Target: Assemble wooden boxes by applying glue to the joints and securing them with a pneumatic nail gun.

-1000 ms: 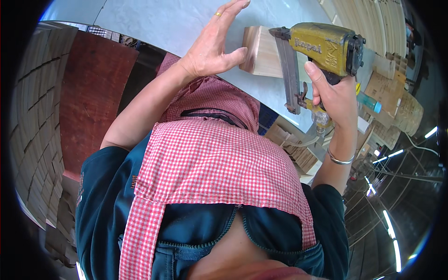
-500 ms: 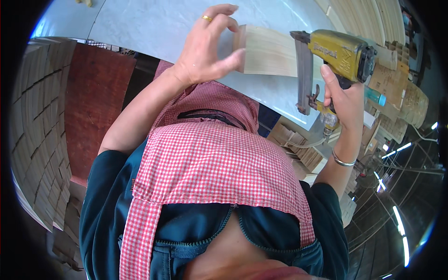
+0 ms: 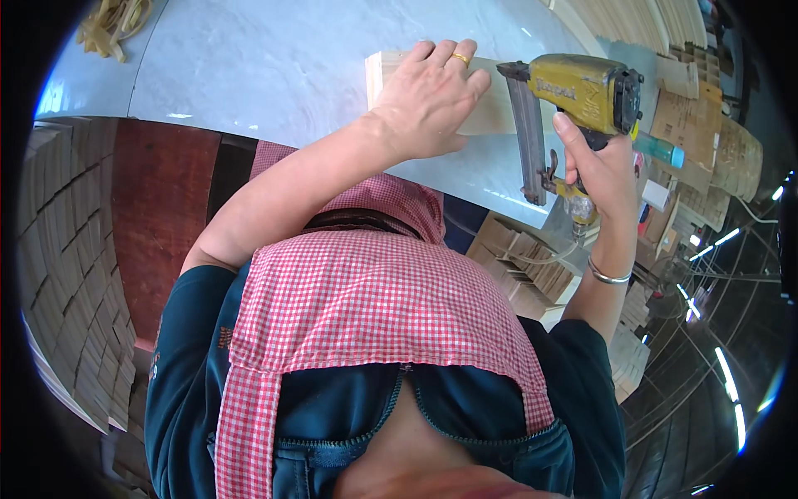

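Note:
My left hand [image 3: 428, 104] lies back-up across a pale wooden board [image 3: 490, 116] on the worktable. Its fingers bend over the far side and the thumb reaches toward the near edge, so the hand hides much of the board. The light left end of the wood shows beside the wrist. In my right hand [image 3: 603, 162] is a yellow nail gun [image 3: 578, 87], gripped by its handle. Its nose and long dark magazine stand over or beside the right part of the board; whether the nose touches the wood I cannot tell.
A tangle of tan strips [image 3: 112, 29] lies at the table's far left. Stacked wooden boards [image 3: 71, 249] rise at the left, and long pale slats [image 3: 632, 25] lie at the far right. Cartons [image 3: 690, 125] and a hose [image 3: 544, 258] are to the right of the worktable [image 3: 249, 58].
My left hand has come down from beside the board's end onto the board, moving right. The board's left end now sits farther left. The nail gun has shifted slightly left in the view.

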{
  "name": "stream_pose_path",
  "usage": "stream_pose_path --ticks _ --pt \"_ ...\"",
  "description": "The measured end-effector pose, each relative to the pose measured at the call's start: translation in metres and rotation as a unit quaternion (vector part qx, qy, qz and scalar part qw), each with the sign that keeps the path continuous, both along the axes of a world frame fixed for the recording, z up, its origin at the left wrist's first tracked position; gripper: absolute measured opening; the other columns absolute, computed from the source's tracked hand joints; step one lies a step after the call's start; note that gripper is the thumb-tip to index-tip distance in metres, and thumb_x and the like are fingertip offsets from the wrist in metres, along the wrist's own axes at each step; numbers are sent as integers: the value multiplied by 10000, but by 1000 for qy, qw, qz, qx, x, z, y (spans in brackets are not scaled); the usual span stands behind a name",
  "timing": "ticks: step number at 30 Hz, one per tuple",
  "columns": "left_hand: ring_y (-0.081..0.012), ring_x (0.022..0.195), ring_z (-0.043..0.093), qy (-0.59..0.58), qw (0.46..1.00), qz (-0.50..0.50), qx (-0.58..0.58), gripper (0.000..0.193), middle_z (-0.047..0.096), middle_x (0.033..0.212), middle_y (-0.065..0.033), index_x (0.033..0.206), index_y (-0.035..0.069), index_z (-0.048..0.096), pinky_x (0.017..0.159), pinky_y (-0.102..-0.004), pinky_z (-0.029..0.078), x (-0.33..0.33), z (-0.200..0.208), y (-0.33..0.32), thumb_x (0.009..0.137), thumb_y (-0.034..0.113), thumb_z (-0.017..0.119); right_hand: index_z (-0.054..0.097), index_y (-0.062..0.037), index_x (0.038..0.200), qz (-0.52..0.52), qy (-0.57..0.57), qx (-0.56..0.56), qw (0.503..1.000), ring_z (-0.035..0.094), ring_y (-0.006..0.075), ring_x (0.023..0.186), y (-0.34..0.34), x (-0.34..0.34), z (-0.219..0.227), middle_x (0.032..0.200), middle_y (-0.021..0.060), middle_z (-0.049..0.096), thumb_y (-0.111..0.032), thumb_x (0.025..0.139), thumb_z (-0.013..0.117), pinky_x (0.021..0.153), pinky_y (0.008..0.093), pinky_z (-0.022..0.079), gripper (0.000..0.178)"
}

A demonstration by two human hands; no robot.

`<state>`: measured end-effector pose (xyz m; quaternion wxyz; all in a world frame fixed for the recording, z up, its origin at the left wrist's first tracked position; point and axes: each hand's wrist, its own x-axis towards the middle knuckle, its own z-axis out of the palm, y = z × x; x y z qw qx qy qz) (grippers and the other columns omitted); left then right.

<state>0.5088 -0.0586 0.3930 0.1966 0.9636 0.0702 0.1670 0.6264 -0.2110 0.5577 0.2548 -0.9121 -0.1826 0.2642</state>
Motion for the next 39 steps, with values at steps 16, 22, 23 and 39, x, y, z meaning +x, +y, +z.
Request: stream_pose_path --ticks 16,22,23,39 --pt "-297 1112 534 -5 1000 -14 -22 466 602 1268 -173 1039 66 677 1009 -420 380 3 4 3 667 313 813 719 -7 958 26 -2 -23 999 478 90 419 3 14 -8 568 1 568 -342 909 775 411 222 375 343" --pt "-299 1143 537 -5 1000 -11 -16 477 601 1301 -180 1052 66 670 1018 -420 379 2 5 2 669 313 812 715 -14 936 -3 9 -24 1000 480 89 418 0 12 -12 554 1 562 -343 904 782 412 223 377 337" --pt "-300 1151 538 -5 1000 -8 -14 483 601 1309 -182 1056 66 667 1021 -420 379 2 5 2 669 314 813 713 -15 931 -3 9 -26 1000 480 88 418 -1 13 -12 550 1 560 -341 902 784 412 223 378 335" --pt "-341 1170 575 32 999 -33 -7 666 610 1301 -192 1217 97 598 1060 -468 415 2 10 8 675 399 839 545 17 1322 -115 -266 -169 942 705 394 890 -240 27 -108 1037 245 704 -151 886 684 814 459 555 487"
